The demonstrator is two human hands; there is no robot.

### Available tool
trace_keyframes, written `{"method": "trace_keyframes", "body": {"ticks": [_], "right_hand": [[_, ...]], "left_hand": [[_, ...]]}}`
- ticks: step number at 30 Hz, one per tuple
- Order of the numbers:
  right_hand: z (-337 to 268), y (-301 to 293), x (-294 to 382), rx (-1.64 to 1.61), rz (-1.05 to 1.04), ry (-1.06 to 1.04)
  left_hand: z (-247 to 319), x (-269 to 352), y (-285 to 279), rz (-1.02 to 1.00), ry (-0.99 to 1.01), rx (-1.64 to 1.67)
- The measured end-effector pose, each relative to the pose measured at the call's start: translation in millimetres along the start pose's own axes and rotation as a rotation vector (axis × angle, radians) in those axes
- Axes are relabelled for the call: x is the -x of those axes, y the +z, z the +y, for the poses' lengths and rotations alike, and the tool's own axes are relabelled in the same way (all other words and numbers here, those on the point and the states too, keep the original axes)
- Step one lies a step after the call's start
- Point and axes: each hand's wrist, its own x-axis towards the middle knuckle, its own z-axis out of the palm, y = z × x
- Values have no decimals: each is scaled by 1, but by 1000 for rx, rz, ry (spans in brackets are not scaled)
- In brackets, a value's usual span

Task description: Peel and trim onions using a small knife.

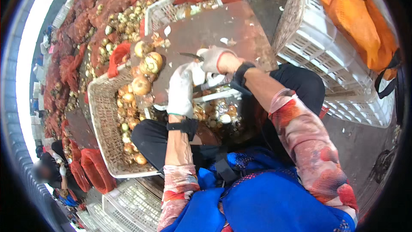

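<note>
My right hand (pixel 217 58), in a white glove, is closed around a knife (pixel 190 55), its dark blade pointing left over a brown board (pixel 231 22). Close beside it, my left hand (pixel 182 85), also in a white glove, grips a pale, peeled-looking onion (pixel 198 75); the fingers partly hide it. Several yellow onions (pixel 141 85) lie at the board's left edge. Bits of onion skin are scattered on the board. Below the hands, a container (pixel 219 95) between the knees holds onions and peelings.
A white plastic basket (pixel 103 129) of onions stands at my left. Another basket (pixel 154 16) is behind the board. Stacked white crates (pixel 309 42) with an orange cloth (pixel 351 16) rise on the right. Red mesh sacks (pixel 77 29) of onions fill the far left, where another person sits.
</note>
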Motion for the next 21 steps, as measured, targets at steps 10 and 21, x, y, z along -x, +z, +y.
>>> {"method": "trace_keyframes", "body": {"ticks": [10,21], "right_hand": [[6,20,27,-434,67,-8],[-6,32,43,-350,126,36]], "left_hand": [[-6,5,-17,27,-31,12],[-6,5,-3,134,-8,45]]}}
